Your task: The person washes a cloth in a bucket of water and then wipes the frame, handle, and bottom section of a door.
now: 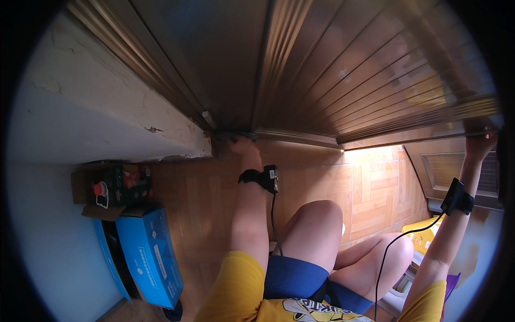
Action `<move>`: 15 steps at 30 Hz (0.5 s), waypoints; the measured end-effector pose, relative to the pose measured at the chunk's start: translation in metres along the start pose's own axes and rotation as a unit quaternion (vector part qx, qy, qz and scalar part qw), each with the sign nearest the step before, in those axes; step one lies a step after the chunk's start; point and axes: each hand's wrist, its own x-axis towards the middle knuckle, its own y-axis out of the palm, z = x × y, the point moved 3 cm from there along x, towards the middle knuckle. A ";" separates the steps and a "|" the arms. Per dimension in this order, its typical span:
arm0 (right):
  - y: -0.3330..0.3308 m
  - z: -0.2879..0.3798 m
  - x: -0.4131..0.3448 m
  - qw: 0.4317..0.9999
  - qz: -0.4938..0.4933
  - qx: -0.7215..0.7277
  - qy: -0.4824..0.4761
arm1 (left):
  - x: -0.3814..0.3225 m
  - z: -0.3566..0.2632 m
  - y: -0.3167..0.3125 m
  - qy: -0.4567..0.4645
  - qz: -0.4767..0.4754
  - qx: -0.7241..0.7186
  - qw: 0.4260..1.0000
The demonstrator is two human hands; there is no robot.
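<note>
My left hand (244, 146) reaches down to the floor-level corner between the brown metal door frame (173, 76) and the door. A dark, blurred, cloth-like thing (248, 135) lies at its fingers, which are partly hidden in shadow. Far to the right, my right hand (478, 145) has its fingers around the edge of the brown panelled metal door (342, 80). The door stands swung open, and its glossy face reflects light and yellow shapes. Each wrist wears a strapped black device with a cable, the left one (270, 178) and the right one (454, 197).
On the left, a blue carton (151, 257) and an open cardboard box with a red-capped jug (102, 192) stand by the white wall (100, 108), whose paint is cracked. Wood-patterned tiles (372, 193) cover the floor. A yellow printed package (422, 235) sits beyond my bent knees.
</note>
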 end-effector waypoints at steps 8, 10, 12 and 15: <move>-0.025 0.011 0.015 1.000 0.003 0.004 -0.018 | -0.101 0.025 0.018 -0.010 -0.158 0.632 0.758; -0.029 0.010 0.023 1.000 0.022 0.013 -0.010 | -0.106 0.037 0.037 -0.052 -0.075 0.932 0.350; -0.031 0.010 0.025 1.000 0.021 0.010 -0.012 | -0.111 0.057 0.057 -0.083 0.030 0.984 -0.151; -0.031 0.010 0.018 1.000 0.004 -0.005 -0.019 | -0.115 0.068 0.060 -0.075 0.113 0.894 -0.427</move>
